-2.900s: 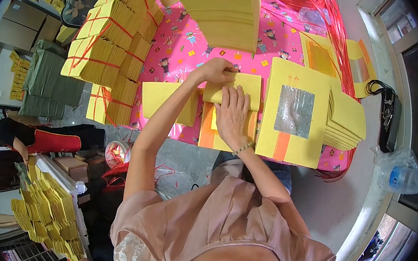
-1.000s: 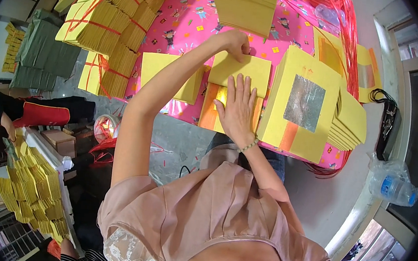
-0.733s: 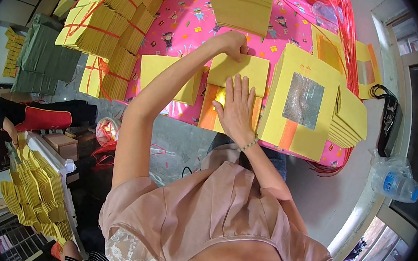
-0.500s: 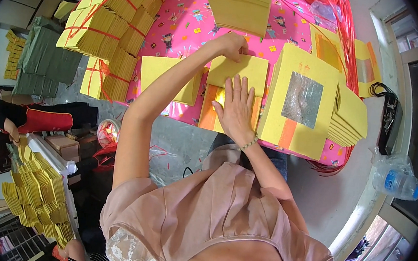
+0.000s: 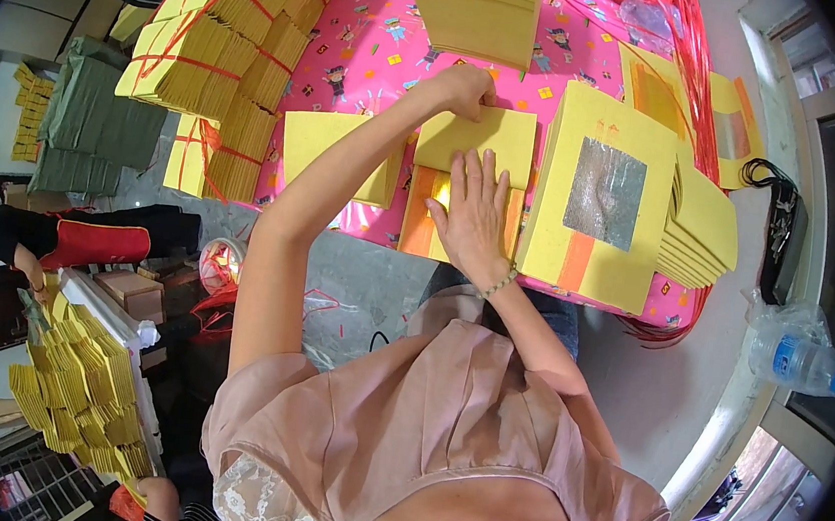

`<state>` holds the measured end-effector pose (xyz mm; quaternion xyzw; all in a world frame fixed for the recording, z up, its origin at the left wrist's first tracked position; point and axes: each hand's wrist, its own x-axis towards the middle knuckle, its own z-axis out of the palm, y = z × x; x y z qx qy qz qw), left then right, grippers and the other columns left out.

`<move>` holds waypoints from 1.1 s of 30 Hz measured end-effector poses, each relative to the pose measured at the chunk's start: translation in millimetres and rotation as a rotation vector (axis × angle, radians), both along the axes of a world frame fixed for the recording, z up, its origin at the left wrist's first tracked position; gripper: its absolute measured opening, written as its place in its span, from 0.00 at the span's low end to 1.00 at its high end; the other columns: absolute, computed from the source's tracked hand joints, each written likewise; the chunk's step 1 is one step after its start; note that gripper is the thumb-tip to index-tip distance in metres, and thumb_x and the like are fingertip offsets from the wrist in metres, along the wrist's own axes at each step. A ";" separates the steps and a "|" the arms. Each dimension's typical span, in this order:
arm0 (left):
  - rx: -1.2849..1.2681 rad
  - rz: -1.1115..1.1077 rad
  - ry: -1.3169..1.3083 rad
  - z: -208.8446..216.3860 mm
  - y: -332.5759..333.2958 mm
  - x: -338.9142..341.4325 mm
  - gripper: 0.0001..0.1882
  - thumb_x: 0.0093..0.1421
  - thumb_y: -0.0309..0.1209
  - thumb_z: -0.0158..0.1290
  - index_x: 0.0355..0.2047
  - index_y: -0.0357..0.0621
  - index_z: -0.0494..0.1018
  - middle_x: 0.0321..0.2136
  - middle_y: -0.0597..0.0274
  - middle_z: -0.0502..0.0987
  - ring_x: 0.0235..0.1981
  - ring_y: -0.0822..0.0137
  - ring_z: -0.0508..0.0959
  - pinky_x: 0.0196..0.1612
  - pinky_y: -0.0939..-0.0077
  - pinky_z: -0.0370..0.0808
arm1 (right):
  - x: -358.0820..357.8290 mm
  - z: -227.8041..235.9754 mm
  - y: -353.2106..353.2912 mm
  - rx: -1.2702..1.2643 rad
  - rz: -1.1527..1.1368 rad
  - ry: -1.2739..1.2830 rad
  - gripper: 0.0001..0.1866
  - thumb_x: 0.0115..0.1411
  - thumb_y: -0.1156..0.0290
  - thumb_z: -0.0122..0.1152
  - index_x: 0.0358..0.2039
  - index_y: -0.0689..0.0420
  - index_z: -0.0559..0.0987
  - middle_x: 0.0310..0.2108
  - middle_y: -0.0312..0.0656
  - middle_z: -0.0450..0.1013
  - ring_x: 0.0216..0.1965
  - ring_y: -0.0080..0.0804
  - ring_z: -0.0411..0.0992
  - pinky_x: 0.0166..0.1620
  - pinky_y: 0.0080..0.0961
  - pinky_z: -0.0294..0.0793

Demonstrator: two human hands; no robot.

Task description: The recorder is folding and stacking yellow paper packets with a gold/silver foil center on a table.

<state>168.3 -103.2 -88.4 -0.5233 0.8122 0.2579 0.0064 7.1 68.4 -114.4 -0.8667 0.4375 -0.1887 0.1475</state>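
A yellow paper sheet (image 5: 495, 132) with an orange and shiny gold panel (image 5: 423, 223) lies in front of me, its far part folded over toward me. At its far edge my left hand (image 5: 467, 91) is closed, fingers curled down onto the paper. My right hand (image 5: 476, 209) rests flat across the fold, its fingers stretched out and the thumb apart, covering part of the gold panel. Beside it on the right is a thick stack of yellow sheets (image 5: 650, 198) with a silver square and orange strip on top. A lower yellow stack (image 5: 323, 146) lies partly behind my left forearm.
Tall bundles of folded yellow paper tied with red string (image 5: 180, 67) stand at left on the pink patterned tablecloth (image 5: 357, 54). Another stack (image 5: 471, 15) sits at the far side. Red strands (image 5: 692, 76) hang at right, near a plastic bottle (image 5: 799, 366). A co-worker (image 5: 87, 247) handles yellow paper at far left.
Both my hands keep nearly the same place on the folded sheet. The whole view has shifted very slightly. At far left the co-worker's arm and head have moved a little.
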 end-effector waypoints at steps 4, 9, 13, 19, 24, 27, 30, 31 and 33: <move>0.022 0.034 0.018 2.0 0.7 1.3 0.19 0.42 0.26 0.65 0.37 0.38 0.79 0.33 0.55 0.83 0.36 0.61 0.82 0.41 0.70 0.78 | -3.2 0.2 0.5 0.002 0.034 -0.029 0.38 0.63 0.55 0.55 0.65 0.65 0.57 0.67 0.58 0.50 0.69 0.57 0.44 0.67 0.56 0.42; 0.003 0.068 0.020 0.5 2.6 -0.6 0.19 0.41 0.27 0.65 0.37 0.39 0.80 0.33 0.56 0.83 0.36 0.62 0.83 0.41 0.70 0.78 | -0.7 6.8 0.8 -0.002 0.031 0.032 0.38 0.61 0.52 0.55 0.65 0.64 0.59 0.67 0.56 0.51 0.69 0.58 0.45 0.67 0.58 0.42; -0.028 0.060 -0.006 -0.5 2.4 -0.4 0.19 0.40 0.27 0.66 0.36 0.40 0.80 0.32 0.56 0.83 0.35 0.62 0.83 0.40 0.70 0.78 | 10.8 12.2 2.2 -0.038 0.043 0.101 0.38 0.59 0.50 0.56 0.64 0.60 0.61 0.67 0.51 0.53 0.69 0.56 0.46 0.67 0.60 0.41; -0.032 0.069 0.005 -2.6 1.4 -0.1 0.19 0.40 0.27 0.66 0.36 0.40 0.80 0.32 0.57 0.83 0.35 0.62 0.83 0.40 0.70 0.78 | 16.4 -3.1 -6.5 -0.037 0.154 0.032 0.38 0.58 0.52 0.57 0.64 0.58 0.62 0.67 0.50 0.52 0.70 0.52 0.44 0.68 0.58 0.39; 0.004 0.100 -0.062 -6.8 1.5 -0.9 0.20 0.42 0.31 0.67 0.40 0.50 0.81 0.36 0.64 0.83 0.39 0.62 0.82 0.42 0.66 0.78 | 13.4 0.0 -3.0 0.069 0.142 -0.033 0.42 0.59 0.49 0.56 0.64 0.66 0.58 0.68 0.59 0.47 0.70 0.55 0.41 0.69 0.54 0.36; -0.015 0.060 -0.086 -5.0 1.1 -4.0 0.21 0.43 0.31 0.68 0.41 0.49 0.81 0.36 0.64 0.83 0.39 0.62 0.82 0.43 0.66 0.78 | 3.5 -7.3 2.5 0.087 0.041 -0.096 0.47 0.60 0.47 0.55 0.65 0.73 0.52 0.68 0.65 0.43 0.71 0.57 0.37 0.70 0.52 0.34; -0.056 0.036 -0.040 -2.4 2.0 -0.4 0.19 0.41 0.27 0.67 0.37 0.41 0.80 0.32 0.57 0.83 0.35 0.62 0.83 0.39 0.70 0.78 | -8.3 -5.6 8.9 0.094 -0.040 -0.058 0.50 0.60 0.47 0.55 0.65 0.77 0.47 0.69 0.67 0.39 0.71 0.58 0.33 0.70 0.49 0.32; -0.044 0.029 -0.052 -1.9 1.2 0.9 0.20 0.41 0.29 0.67 0.38 0.45 0.81 0.33 0.60 0.83 0.36 0.62 0.82 0.41 0.68 0.78 | -12.2 -3.4 11.3 0.089 -0.086 -0.020 0.49 0.62 0.47 0.52 0.65 0.77 0.47 0.68 0.68 0.40 0.71 0.60 0.34 0.70 0.50 0.33; -0.034 0.018 -0.063 -2.6 -0.1 2.3 0.21 0.42 0.32 0.68 0.39 0.48 0.81 0.34 0.62 0.83 0.38 0.61 0.82 0.43 0.66 0.78 | -20.1 -8.6 14.0 0.033 -0.156 -0.003 0.49 0.64 0.46 0.49 0.64 0.79 0.46 0.67 0.72 0.40 0.70 0.64 0.34 0.70 0.52 0.31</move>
